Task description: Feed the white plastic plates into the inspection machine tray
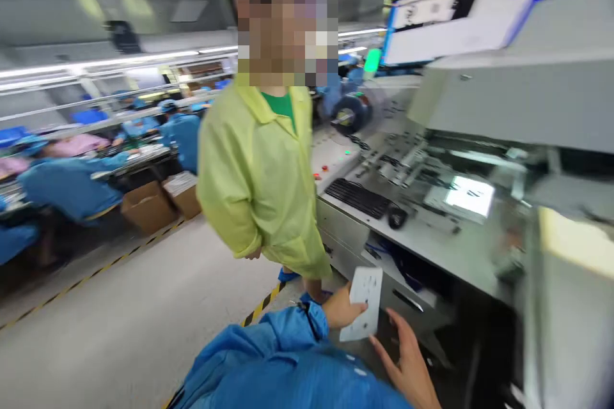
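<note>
A flat white card-like piece (368, 294) with small dark marks is gripped by my left hand (344, 308), its thumb lying across the front. Just to the right of the piece is my right hand (407, 358), thumb and fingers apart, holding nothing. Both hands are low in the view, in front of the machine's table. Blue sleeves cover my left arm and body.
A person in a yellow-green coat (268, 172) stands ahead. On the machine table (460, 249) at the right are a keyboard (357, 197), a mouse (397, 217) and a lit plate (470, 196). Cardboard boxes (148, 206) and seated workers are at the left.
</note>
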The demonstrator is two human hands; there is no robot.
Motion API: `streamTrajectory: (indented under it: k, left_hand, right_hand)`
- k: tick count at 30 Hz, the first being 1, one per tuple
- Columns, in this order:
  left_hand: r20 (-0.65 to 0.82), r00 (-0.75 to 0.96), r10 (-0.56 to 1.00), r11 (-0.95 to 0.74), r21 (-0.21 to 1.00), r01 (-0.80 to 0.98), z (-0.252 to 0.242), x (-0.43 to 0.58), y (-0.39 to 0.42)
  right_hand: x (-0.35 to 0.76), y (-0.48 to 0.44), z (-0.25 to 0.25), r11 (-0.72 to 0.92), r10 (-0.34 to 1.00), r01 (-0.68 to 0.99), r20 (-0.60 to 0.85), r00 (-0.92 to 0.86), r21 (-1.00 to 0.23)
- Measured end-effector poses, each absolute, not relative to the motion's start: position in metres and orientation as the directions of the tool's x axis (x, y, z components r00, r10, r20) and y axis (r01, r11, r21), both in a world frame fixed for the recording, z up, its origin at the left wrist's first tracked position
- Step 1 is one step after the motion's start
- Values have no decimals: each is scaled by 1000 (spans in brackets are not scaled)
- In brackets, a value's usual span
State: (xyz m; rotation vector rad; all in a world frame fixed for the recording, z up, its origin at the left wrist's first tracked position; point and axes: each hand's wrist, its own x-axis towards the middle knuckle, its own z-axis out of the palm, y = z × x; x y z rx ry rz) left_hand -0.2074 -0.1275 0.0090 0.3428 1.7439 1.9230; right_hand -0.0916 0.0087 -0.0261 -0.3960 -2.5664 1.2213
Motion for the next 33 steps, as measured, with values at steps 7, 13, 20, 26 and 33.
streamTrajectory:
  k: [7,13,20,26,33]
  left_hand:
    - [-318,-539,780,95,912,-400,6,-148,-29]
    - [-265,-220,939,162,904,-396,27,-111,11]
    - [-306,-48,951,252,855,-453,23,-94,44]
    - [-417,56,907,355,688,-632,12,-98,60]
    - [-470,51,881,400,685,-610,3,-115,64]
  right_hand:
    - [-22,33,-8,625,630,376,157,-761,-684]
    - [32,32,12,521,828,575,210,-520,-631]
    - [72,42,44,324,946,771,182,-268,-548]
    - [77,112,50,271,957,911,186,-221,-310]
    - [38,203,37,243,969,951,82,-232,-191]
